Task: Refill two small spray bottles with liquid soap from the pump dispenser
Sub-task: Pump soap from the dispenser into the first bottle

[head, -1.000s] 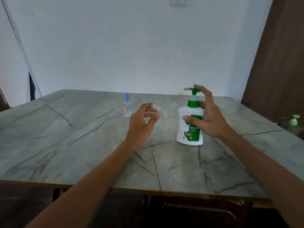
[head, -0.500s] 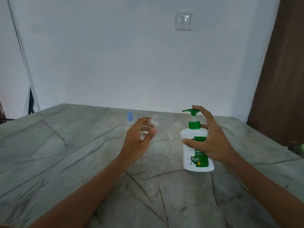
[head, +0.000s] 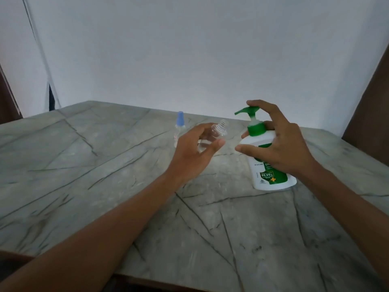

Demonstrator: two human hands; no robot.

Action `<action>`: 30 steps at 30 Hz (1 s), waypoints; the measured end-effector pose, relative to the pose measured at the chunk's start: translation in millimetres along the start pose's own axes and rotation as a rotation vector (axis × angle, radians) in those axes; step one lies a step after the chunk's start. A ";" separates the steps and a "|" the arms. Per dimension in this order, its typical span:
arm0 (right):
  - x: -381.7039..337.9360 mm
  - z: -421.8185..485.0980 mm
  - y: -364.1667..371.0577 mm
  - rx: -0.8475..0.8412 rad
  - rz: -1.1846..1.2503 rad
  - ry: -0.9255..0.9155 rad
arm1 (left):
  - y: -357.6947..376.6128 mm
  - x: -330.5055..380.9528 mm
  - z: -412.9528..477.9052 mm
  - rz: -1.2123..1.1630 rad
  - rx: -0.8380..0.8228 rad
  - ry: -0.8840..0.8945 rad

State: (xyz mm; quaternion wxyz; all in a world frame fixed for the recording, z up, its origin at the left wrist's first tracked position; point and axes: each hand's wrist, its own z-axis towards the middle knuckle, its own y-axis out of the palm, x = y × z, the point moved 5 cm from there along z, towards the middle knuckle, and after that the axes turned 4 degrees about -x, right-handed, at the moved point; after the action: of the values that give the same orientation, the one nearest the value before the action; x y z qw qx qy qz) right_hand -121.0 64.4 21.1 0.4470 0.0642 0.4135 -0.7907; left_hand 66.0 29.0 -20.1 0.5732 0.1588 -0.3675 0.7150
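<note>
Fingers and thumb of the left hand [head: 193, 152] curled round a small clear bottle [head: 212, 135], pinching its body, held up off the table [head: 84, 165]. No cap on it, threaded neck poking out past the fingertips, tilted up and toward the right hand [head: 280, 148]. Fill level: cannot tell, too clear.

Just to the right of the left hand, the right hand wrapped over the pump dispenser [head: 271, 178]. Thumb across the white front of the body, forefinger hooked over the top of the green pump head [head: 248, 111], other fingers curled behind the green collar. Base of the dispenser on the table under that hand. Spout aimed toward the left hand and the open neck, near it but not touching. Green label low on the front, upper part hidden by the palm.

Just beyond the left hand's fingertips, a second spray bottle [head: 180, 129], blue cap on, upright on the table, touched by neither hand, behind the held one.

Under both forearms, grey stone-look tabletop with dark veins. Past both hands, plain white wall [head: 189, 49]. Far right of the right hand, a brown panel [head: 370, 110].
</note>
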 end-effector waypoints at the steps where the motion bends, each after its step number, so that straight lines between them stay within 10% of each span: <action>1: 0.4 -0.1 -0.4 0.010 0.005 0.009 | -0.1 -1.1 -0.4 -0.001 -0.003 -0.002; 30: -5.5 16.2 13.5 -0.032 -0.125 -0.080 | -6.6 11.1 6.4 0.050 0.006 0.109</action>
State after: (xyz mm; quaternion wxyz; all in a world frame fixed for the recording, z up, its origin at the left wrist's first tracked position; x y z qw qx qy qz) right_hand -103.1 52.9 26.2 0.4138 -0.0006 0.4109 -0.8124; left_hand 67.7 32.8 -6.3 0.5741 0.1119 -0.3374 0.7376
